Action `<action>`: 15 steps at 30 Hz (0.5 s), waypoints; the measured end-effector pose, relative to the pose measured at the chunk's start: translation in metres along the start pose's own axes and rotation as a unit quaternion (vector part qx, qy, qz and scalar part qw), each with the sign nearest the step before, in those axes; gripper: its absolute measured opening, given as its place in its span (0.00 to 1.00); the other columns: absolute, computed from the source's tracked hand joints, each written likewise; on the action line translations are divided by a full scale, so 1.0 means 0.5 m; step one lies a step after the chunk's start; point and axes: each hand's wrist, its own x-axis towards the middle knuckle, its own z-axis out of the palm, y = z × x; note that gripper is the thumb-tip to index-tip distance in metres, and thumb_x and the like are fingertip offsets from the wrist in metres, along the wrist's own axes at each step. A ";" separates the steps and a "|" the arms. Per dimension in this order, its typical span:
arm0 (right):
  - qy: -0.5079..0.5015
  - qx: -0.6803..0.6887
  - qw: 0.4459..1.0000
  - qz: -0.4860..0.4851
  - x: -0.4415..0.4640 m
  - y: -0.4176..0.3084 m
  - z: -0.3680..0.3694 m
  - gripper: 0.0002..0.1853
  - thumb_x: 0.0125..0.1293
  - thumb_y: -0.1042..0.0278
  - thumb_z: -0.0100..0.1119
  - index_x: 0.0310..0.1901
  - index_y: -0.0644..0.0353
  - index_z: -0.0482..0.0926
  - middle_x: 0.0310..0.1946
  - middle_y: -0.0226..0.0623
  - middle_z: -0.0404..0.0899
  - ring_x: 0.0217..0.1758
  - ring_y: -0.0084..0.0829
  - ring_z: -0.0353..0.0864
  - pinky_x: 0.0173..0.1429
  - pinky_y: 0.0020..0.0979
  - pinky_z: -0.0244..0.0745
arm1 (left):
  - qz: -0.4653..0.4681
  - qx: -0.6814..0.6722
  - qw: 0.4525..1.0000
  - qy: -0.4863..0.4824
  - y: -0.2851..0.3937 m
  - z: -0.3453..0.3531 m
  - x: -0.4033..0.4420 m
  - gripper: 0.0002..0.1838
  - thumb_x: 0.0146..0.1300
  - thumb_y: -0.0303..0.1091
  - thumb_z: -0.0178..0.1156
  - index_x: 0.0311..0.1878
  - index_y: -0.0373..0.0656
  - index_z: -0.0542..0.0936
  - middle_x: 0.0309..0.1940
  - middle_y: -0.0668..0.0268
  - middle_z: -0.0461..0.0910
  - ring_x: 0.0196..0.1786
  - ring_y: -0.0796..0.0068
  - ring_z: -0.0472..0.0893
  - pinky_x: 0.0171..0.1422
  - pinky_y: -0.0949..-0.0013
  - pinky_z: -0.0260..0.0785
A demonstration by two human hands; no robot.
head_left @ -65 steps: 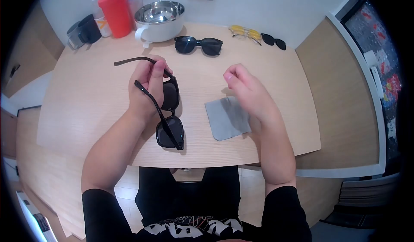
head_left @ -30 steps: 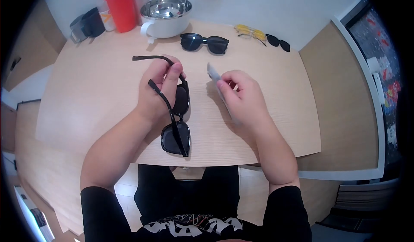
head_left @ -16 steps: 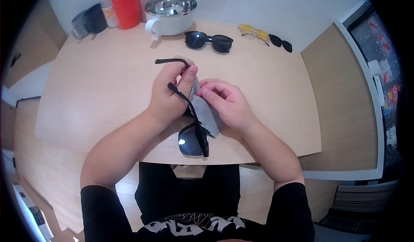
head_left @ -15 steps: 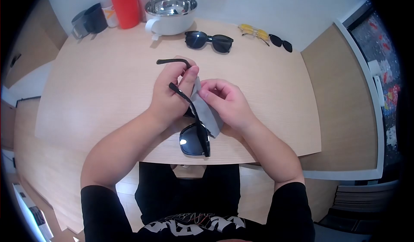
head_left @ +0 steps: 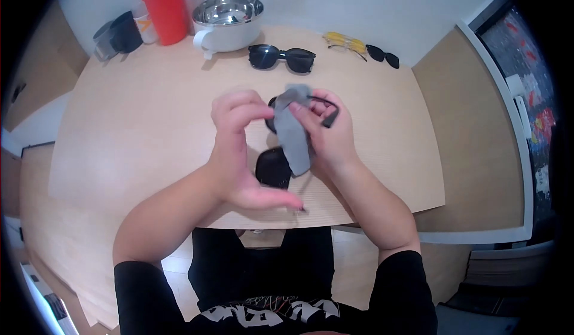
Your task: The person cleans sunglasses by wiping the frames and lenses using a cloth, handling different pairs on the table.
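My right hand grips a pair of sunglasses by pinching a grey cloth over the frame. One dark lens shows below the cloth, and a black temple curves by the right fingers. Much of the frame is hidden behind the cloth. To the left, my left hand is open, its thumb and fingers spread wide around the left side of the sunglasses. Its fingertips are close to the upper rim; whether they touch it I cannot tell.
Another pair of black sunglasses lies farther back on the table. Behind stand a steel-lined white bowl, a red cup and dark mugs. Yellow-lensed glasses and small dark glasses rest at the back right.
The sunglasses have been turned, and the right hand now holds them with the cloth. My left hand has let go and opened wide.
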 end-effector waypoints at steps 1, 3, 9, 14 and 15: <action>0.001 0.036 0.999 -0.020 0.009 0.008 -0.011 0.16 0.67 0.74 0.63 0.51 0.67 0.69 0.42 0.40 0.81 0.43 0.24 0.81 0.46 0.24 0.78 | 0.024 -0.011 1.000 -0.015 0.000 -0.001 -0.003 0.56 0.28 0.57 0.81 0.60 0.39 0.65 0.53 0.54 0.64 0.53 0.60 0.65 0.60 0.59 0.58; 0.026 0.064 0.996 -0.049 0.014 0.012 -0.019 0.16 0.67 0.74 0.62 0.52 0.67 0.69 0.43 0.40 0.81 0.44 0.24 0.81 0.47 0.25 0.78 | 0.045 -0.023 0.998 -0.032 -0.001 0.004 -0.004 0.59 0.30 0.63 0.81 0.60 0.38 0.62 0.51 0.55 0.63 0.52 0.59 0.65 0.59 0.60 0.58; 0.044 0.110 0.990 -0.082 0.004 -0.005 -0.021 0.15 0.68 0.75 0.60 0.53 0.66 0.68 0.45 0.39 0.80 0.48 0.24 0.80 0.54 0.26 0.76 | -0.306 -0.149 0.940 -0.037 -0.007 0.013 -0.006 0.40 0.51 0.50 0.75 0.59 0.40 0.64 0.50 0.60 0.65 0.51 0.70 0.68 0.58 0.65 0.63; 0.047 0.142 0.982 -0.112 -0.005 -0.014 -0.025 0.15 0.69 0.75 0.59 0.53 0.65 0.67 0.47 0.39 0.79 0.51 0.24 0.78 0.56 0.27 0.74 | -0.558 -0.436 0.703 -0.073 0.004 0.031 0.001 0.23 0.64 0.45 0.63 0.55 0.46 0.67 0.49 0.61 0.72 0.49 0.68 0.76 0.52 0.65 0.72; 0.051 0.141 0.981 -0.121 -0.003 -0.012 -0.028 0.15 0.70 0.75 0.58 0.54 0.64 0.67 0.47 0.39 0.79 0.50 0.25 0.79 0.54 0.28 0.76 | -0.569 -0.469 0.672 -0.068 0.007 0.035 -0.001 0.22 0.67 0.48 0.60 0.55 0.45 0.68 0.48 0.59 0.73 0.47 0.67 0.76 0.52 0.63 0.72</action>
